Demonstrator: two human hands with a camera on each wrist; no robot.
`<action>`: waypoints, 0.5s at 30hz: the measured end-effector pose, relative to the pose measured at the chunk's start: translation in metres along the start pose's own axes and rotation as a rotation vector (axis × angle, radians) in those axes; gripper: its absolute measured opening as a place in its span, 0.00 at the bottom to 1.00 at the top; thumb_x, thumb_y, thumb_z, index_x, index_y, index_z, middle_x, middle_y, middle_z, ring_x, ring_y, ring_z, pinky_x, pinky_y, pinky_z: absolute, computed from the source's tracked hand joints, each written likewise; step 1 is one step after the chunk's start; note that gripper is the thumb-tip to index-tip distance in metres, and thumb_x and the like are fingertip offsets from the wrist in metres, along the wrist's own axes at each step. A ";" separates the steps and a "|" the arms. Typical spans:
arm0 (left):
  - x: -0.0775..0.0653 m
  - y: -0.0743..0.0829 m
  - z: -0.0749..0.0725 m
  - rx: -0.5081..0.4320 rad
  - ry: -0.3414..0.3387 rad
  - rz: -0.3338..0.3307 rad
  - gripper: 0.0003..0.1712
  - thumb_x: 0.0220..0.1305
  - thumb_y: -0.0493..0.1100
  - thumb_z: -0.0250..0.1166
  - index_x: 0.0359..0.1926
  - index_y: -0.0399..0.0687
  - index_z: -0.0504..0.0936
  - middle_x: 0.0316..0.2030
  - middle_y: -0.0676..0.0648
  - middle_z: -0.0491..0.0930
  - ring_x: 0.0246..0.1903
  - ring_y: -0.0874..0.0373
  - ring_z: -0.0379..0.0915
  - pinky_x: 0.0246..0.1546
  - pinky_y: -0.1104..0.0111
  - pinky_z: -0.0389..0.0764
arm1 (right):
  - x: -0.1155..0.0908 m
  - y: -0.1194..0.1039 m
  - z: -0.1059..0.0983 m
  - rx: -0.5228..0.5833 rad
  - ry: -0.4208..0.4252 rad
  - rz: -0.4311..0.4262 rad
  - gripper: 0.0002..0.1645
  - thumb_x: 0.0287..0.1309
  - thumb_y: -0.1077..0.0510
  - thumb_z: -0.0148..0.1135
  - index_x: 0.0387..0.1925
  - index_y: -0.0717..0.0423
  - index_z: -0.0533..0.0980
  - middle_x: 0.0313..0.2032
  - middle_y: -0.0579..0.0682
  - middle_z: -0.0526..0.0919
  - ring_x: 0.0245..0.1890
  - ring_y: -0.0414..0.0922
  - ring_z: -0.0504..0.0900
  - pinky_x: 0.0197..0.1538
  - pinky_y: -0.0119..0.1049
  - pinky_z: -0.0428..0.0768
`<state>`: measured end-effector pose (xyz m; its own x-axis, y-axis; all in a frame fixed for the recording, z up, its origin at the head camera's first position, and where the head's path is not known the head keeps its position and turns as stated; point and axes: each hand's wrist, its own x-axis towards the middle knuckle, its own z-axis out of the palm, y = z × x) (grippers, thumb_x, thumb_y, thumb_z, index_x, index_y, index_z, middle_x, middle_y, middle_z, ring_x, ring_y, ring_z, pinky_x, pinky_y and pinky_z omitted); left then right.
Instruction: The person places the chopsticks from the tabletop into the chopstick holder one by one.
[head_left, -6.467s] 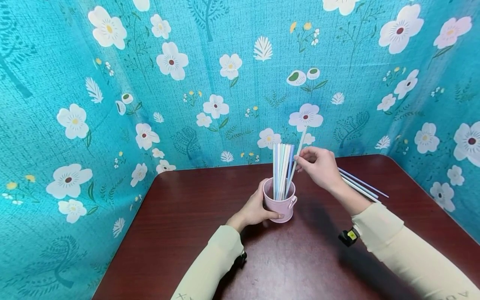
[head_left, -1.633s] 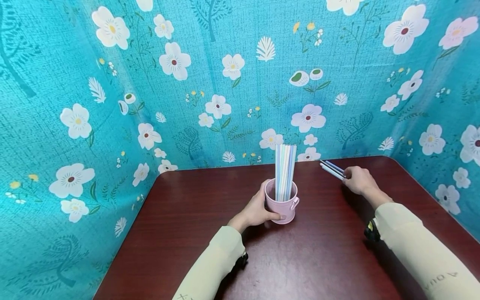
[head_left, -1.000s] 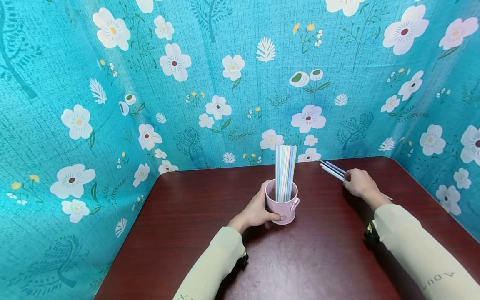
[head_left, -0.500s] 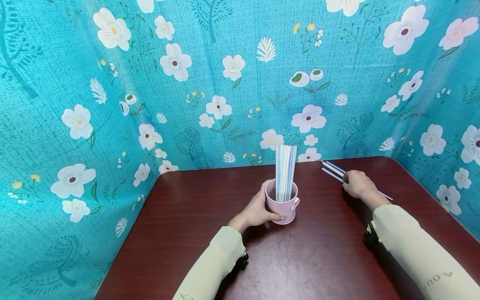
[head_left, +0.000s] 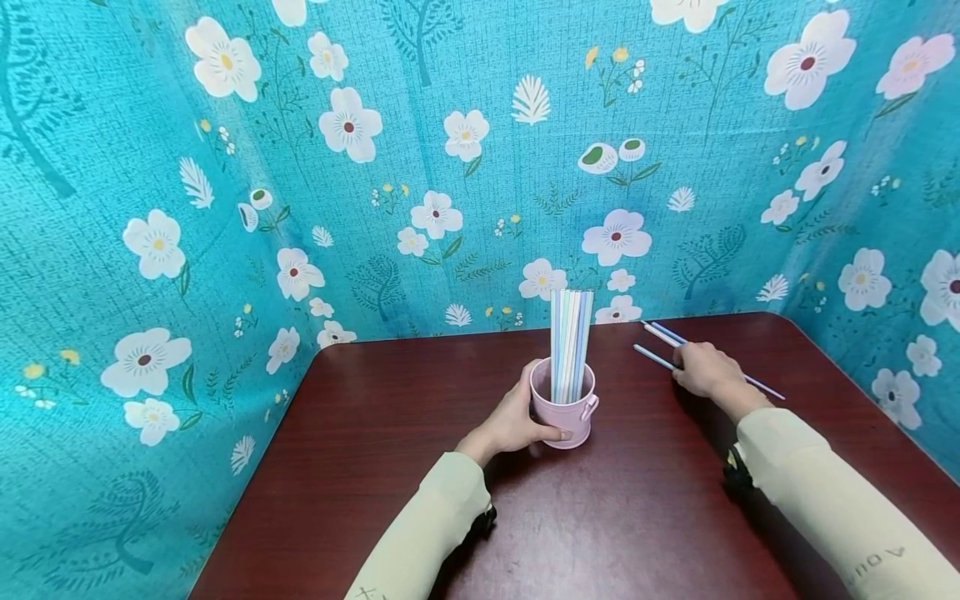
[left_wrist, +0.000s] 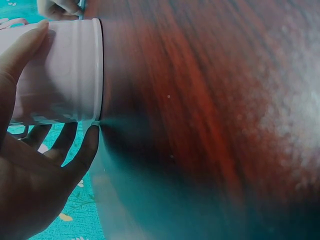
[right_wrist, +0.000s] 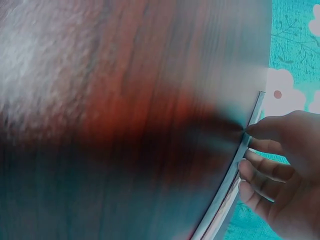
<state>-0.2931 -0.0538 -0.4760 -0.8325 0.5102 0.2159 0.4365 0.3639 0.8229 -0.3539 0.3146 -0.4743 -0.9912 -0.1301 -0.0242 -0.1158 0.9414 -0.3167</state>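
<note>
A small pink bucket (head_left: pixel 564 421) stands upright on the table, its looped handle on the right side. My left hand (head_left: pixel 506 423) grips it from the left, with the thumb across its front; the left wrist view shows the fingers around the bucket (left_wrist: pixel 60 75). Several pastel straws (head_left: pixel 572 346) stand in the bucket. To the right, my right hand (head_left: pixel 708 371) pinches a pale blue straw (head_left: pixel 652 357) low over the table. In the right wrist view, thumb and forefinger hold this straw (right_wrist: pixel 220 192). A few other straws (head_left: pixel 667 333) lie just behind the hand, partly hidden by it.
The dark red-brown table (head_left: pixel 405 417) has a glossy top with rounded back corners. A turquoise flowered cloth (head_left: pixel 480 208) hangs along its back and both sides. A black wrist device (head_left: pixel 738 467) sits under the right sleeve.
My right hand earlier put a straw into the bucket, then reached the straws at right. It has now drawn one pale blue straw leftward, apart from the others. My left hand stays on the bucket.
</note>
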 end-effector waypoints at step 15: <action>0.001 -0.005 -0.002 0.006 -0.023 -0.013 0.68 0.44 0.39 0.85 0.77 0.64 0.49 0.68 0.53 0.69 0.64 0.58 0.68 0.69 0.62 0.66 | -0.004 -0.024 -0.010 -0.006 -0.171 -0.022 0.12 0.55 0.60 0.71 0.26 0.62 0.75 0.25 0.54 0.78 0.26 0.49 0.77 0.31 0.43 0.78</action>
<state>-0.2962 -0.0564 -0.4788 -0.8301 0.5230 0.1932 0.4277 0.3750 0.8225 -0.3476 0.2953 -0.4573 -0.9631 -0.2015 -0.1787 -0.1383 0.9394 -0.3137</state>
